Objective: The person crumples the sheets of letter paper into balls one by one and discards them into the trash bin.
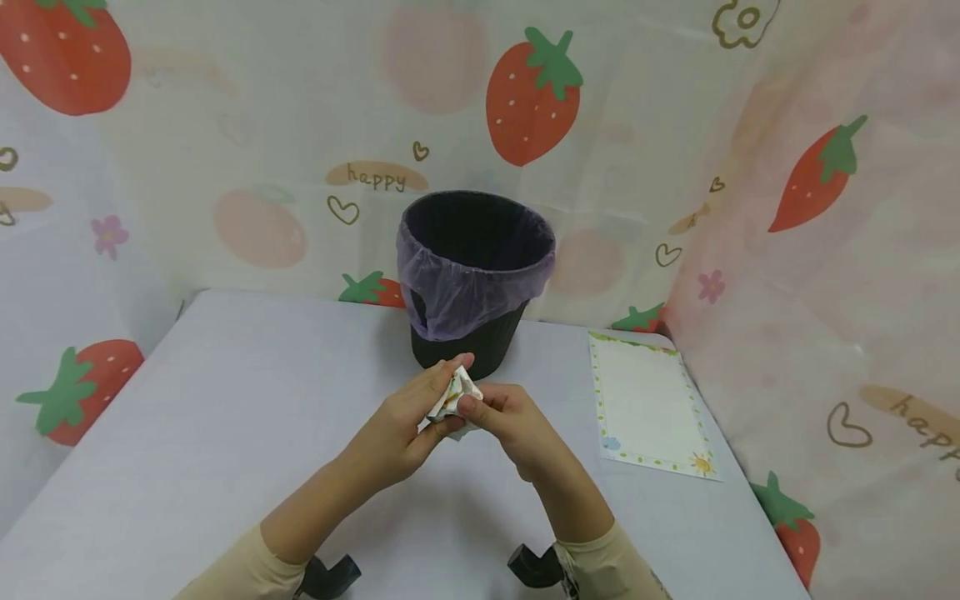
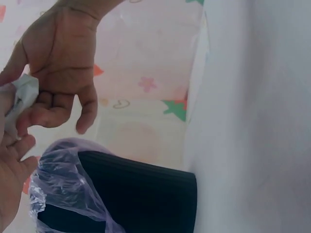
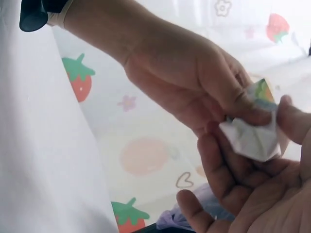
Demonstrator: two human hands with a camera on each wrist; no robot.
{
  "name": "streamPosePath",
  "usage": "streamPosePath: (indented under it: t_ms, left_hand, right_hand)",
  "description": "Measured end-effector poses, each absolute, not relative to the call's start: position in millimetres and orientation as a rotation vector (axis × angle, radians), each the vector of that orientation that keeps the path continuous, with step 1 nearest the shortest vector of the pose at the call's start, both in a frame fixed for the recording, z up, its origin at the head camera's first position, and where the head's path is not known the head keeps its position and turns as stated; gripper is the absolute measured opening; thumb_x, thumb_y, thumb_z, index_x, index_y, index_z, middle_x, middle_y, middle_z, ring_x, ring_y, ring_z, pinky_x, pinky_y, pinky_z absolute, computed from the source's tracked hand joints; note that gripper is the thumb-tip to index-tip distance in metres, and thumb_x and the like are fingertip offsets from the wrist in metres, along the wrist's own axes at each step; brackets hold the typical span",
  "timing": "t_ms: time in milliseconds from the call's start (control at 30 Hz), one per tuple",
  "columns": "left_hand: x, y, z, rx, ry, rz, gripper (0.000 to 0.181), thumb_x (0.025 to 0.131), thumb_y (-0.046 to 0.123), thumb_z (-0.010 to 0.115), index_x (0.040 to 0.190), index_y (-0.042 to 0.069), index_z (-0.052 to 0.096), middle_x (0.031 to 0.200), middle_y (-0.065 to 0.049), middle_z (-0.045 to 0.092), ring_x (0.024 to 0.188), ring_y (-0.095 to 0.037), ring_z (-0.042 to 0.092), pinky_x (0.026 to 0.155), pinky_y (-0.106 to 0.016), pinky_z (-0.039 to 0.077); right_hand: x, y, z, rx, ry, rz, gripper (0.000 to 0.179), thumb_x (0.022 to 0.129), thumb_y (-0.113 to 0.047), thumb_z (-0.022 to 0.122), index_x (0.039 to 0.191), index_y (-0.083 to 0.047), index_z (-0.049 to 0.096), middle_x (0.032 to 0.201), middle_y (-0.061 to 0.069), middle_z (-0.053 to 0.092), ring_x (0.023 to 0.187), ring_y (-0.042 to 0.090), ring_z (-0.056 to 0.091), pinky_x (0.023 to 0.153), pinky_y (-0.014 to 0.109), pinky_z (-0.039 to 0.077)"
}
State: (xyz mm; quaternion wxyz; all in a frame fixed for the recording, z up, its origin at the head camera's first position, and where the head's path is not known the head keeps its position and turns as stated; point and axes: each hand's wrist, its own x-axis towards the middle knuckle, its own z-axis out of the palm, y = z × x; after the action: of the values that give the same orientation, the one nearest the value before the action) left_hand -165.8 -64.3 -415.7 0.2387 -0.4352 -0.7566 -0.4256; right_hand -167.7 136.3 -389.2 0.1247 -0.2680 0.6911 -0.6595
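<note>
A small crumpled wad of paper (image 1: 454,395), white with printed colour, is between both hands, raised in front of the black bin (image 1: 491,346). My left hand (image 1: 390,429) pinches it between thumb and fingers. From the other side, my right hand (image 1: 517,421) grips it, thumb laid over its near face. In the right wrist view the paper (image 3: 255,141) shows white folds and a green-yellow printed corner. Both hands overlap the lower front of the bin in the head view. The left wrist view has part of the paper hidden behind fingers.
A thin purple bag (image 1: 465,296) lines the bin and folds over its rim. At the right lies a flat sheet of paper (image 1: 647,408) with a decorated border. Strawberry-print curtains (image 1: 285,100) enclose the white table (image 1: 247,400) at the back and sides.
</note>
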Motion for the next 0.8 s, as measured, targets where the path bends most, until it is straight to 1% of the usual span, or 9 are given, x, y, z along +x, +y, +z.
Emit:
streamPosePath:
  t_ms: [100, 167, 200, 333, 433, 533, 633, 700, 800]
  left_hand:
    - [-167, -63, -416, -1.208, -2.049, -1.125, 0.075, 0.092, 0.001, 0.073, 0.157, -0.001, 0.035, 0.157, -0.012, 0.048, 0.146, -0.025, 0.046, 0.123, -0.039, 0.031]
    - [-168, -62, -416, -1.219, -2.006, -1.120, 0.069, 0.095, 0.005, 0.071, 0.155, -0.003, 0.038, 0.154, -0.013, 0.051, 0.143, -0.027, 0.049, 0.122, -0.041, 0.034]
    - [-168, -62, -417, -1.220, -1.985, -1.113, 0.066, 0.097, 0.008, 0.070, 0.154, -0.004, 0.039, 0.153, -0.014, 0.053, 0.142, -0.027, 0.050, 0.121, -0.041, 0.035]
    - [-167, -63, -416, -1.222, -1.977, -1.115, 0.066, 0.097, 0.009, 0.070, 0.154, -0.004, 0.039, 0.151, -0.014, 0.055, 0.141, -0.027, 0.051, 0.121, -0.040, 0.036]
    - [-164, -67, -413, -1.244, -2.064, -1.255, 0.072, 0.094, 0.008, 0.073, 0.157, 0.003, 0.038, 0.155, -0.009, 0.050, 0.144, -0.024, 0.047, 0.121, -0.039, 0.036]
    - [-162, -71, -409, -1.246, -2.136, -1.615, 0.058, 0.103, 0.022, 0.063, 0.157, 0.015, 0.042, 0.160, -0.002, 0.045, 0.148, -0.020, 0.042, 0.119, -0.043, 0.038]
    - [-160, -73, -405, -1.161, -2.092, -2.031, 0.045, 0.110, 0.039, 0.045, 0.148, 0.017, 0.053, 0.159, -0.001, 0.047, 0.149, -0.019, 0.040, 0.121, -0.055, 0.033]
    - [-160, -72, -403, -1.085, -2.013, -2.255, 0.048, 0.111, 0.045, 0.036, 0.137, 0.011, 0.059, 0.157, -0.006, 0.049, 0.149, -0.021, 0.041, 0.120, -0.061, 0.029]
    - [-160, -71, -401, -0.957, -1.969, -2.387, 0.048, 0.112, 0.044, 0.035, 0.119, 0.005, 0.061, 0.152, -0.010, 0.054, 0.147, -0.022, 0.044, 0.119, -0.062, 0.029]
  right_hand:
    - [-166, 134, -388, -0.759, 2.017, -1.934, 0.079, 0.087, -0.058, 0.070, 0.105, 0.019, 0.065, 0.089, -0.008, 0.073, 0.091, 0.012, 0.067, 0.095, 0.035, 0.055]
    - [-164, 133, -388, -0.763, 2.022, -1.945, 0.078, 0.086, -0.057, 0.071, 0.106, 0.019, 0.065, 0.090, -0.008, 0.074, 0.092, 0.012, 0.067, 0.096, 0.034, 0.056]
    - [-164, 133, -388, -0.764, 2.023, -1.953, 0.078, 0.086, -0.056, 0.072, 0.107, 0.019, 0.065, 0.090, -0.008, 0.074, 0.092, 0.012, 0.067, 0.095, 0.034, 0.056]
    - [-164, 131, -389, -0.786, 2.025, -1.982, 0.075, 0.086, -0.053, 0.072, 0.106, 0.019, 0.066, 0.090, -0.008, 0.074, 0.091, 0.011, 0.066, 0.090, 0.031, 0.057]
    - [-165, 131, -392, -0.833, 2.031, -1.996, 0.068, 0.090, -0.049, 0.071, 0.107, 0.017, 0.067, 0.092, -0.007, 0.075, 0.090, 0.011, 0.066, 0.087, 0.029, 0.057]
    - [-165, 130, -395, -0.882, 2.102, -1.981, 0.055, 0.093, -0.040, 0.071, 0.108, 0.012, 0.070, 0.094, -0.004, 0.074, 0.091, 0.011, 0.065, 0.084, 0.028, 0.057]
    - [-165, 129, -396, -0.905, 2.273, -1.909, 0.039, 0.093, -0.031, 0.074, 0.110, 0.004, 0.074, 0.098, 0.001, 0.075, 0.093, 0.012, 0.066, 0.084, 0.029, 0.058]
    - [-164, 127, -397, -0.911, 2.405, -1.835, 0.031, 0.092, -0.025, 0.077, 0.112, -0.002, 0.076, 0.102, 0.002, 0.076, 0.094, 0.012, 0.068, 0.083, 0.029, 0.059]
    - [-164, 124, -398, -0.930, 2.520, -1.763, 0.026, 0.089, -0.018, 0.080, 0.112, -0.007, 0.077, 0.104, 0.004, 0.077, 0.094, 0.013, 0.069, 0.082, 0.032, 0.060]
